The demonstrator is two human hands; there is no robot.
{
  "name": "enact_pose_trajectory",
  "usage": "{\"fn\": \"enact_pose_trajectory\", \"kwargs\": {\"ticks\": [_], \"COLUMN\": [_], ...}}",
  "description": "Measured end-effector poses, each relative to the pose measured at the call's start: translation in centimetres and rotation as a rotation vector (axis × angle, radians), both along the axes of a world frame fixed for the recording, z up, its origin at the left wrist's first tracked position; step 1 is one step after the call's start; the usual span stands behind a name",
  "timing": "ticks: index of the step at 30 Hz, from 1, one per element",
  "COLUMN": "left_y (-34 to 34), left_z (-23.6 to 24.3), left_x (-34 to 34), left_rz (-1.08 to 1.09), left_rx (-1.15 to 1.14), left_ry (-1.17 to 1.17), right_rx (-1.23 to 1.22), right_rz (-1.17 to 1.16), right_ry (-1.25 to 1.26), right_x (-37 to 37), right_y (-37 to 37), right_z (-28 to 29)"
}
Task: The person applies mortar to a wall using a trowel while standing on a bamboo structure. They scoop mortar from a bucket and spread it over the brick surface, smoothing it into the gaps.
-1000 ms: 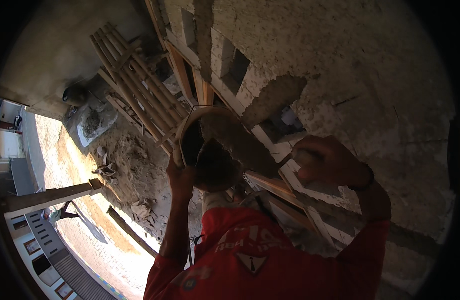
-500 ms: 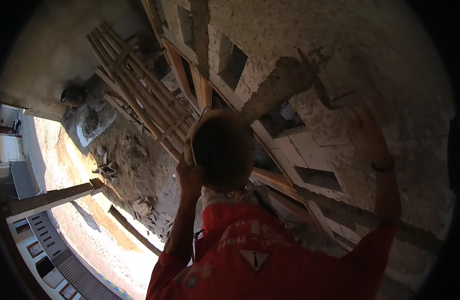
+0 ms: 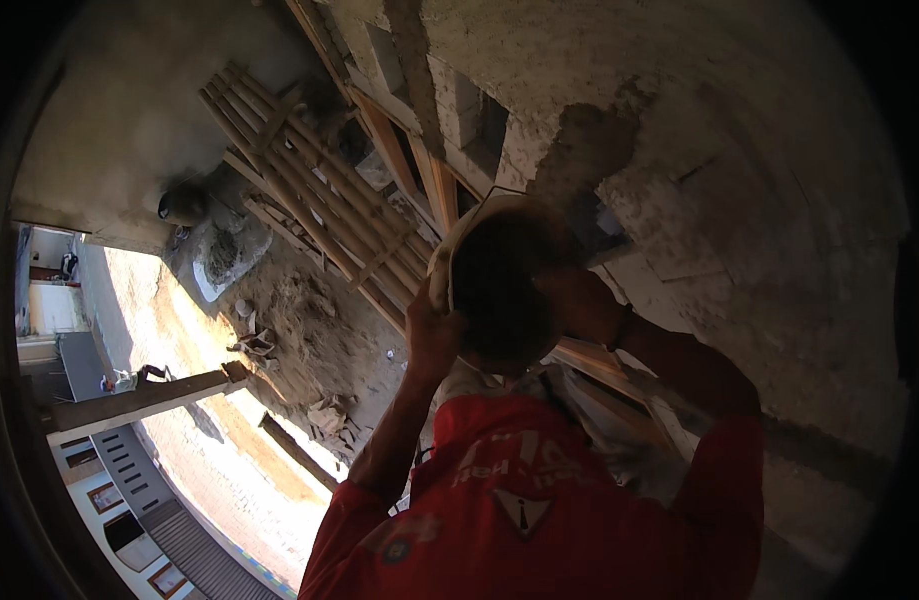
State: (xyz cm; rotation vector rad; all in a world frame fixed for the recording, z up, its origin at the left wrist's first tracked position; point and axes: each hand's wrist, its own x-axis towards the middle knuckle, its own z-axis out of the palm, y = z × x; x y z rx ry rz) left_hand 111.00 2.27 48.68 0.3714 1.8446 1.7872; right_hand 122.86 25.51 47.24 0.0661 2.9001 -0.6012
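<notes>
A round, light-rimmed bucket (image 3: pixel 449 262) with a thin wire handle is held up before me, its dark mouth turned toward me. My left hand (image 3: pixel 434 335) grips its left rim. My right hand (image 3: pixel 584 305) is at the bucket's right side, reaching into its mouth with fingers curled. The trowel it held a moment ago is hidden in the dark inside. Past the bucket stands a rough block wall (image 3: pixel 669 235), partly coated with mortar. A darker patch of mortar (image 3: pixel 589 150) runs down it toward the bucket.
A bamboo ladder-like frame (image 3: pixel 319 195) leans at the left of the wall, near wooden frames (image 3: pixel 434 190). Below lie a sand heap (image 3: pixel 309 310), a pale mixing tray (image 3: pixel 224 265) and a dark round vessel (image 3: pixel 184 203). A beam (image 3: pixel 144 400) crosses at left; a person (image 3: pixel 134 378) is outside.
My right hand has come from the wall, down and left, to the bucket's mouth with the trowel. The bucket, still in my left hand, sits farther right in view.
</notes>
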Motion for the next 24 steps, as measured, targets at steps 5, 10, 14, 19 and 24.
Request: {"fn": "enact_pose_trajectory", "kwargs": {"ticks": [5, 10, 14, 19, 24], "left_y": [0.6, 1.9, 1.7, 2.9, 4.7], "left_z": [1.3, 3.0, 1.9, 0.9, 0.0], "left_x": [-1.1, -1.5, -0.8, 0.1, 1.3], "left_rz": [-0.066, -0.079, -0.044, -0.046, -0.019], "left_rx": [-0.016, 0.013, 0.12, -0.022, -0.081], "left_ry": [0.049, 0.163, -0.02, 0.084, 0.191], "right_rx": [0.119, 0.393, 0.496, 0.291, -0.066], "right_rz": [0.074, 0.254, 0.07, -0.12, -0.03], "right_ry": [0.142, 0.147, 0.042, -0.163, -0.152], "right_x": [0.7, 4.0, 5.2, 6.0, 5.4], "right_y": [-2.0, 0.4, 3.0, 2.5, 1.2], "right_z": [1.6, 6.4, 9.9, 8.4, 4.0]}}
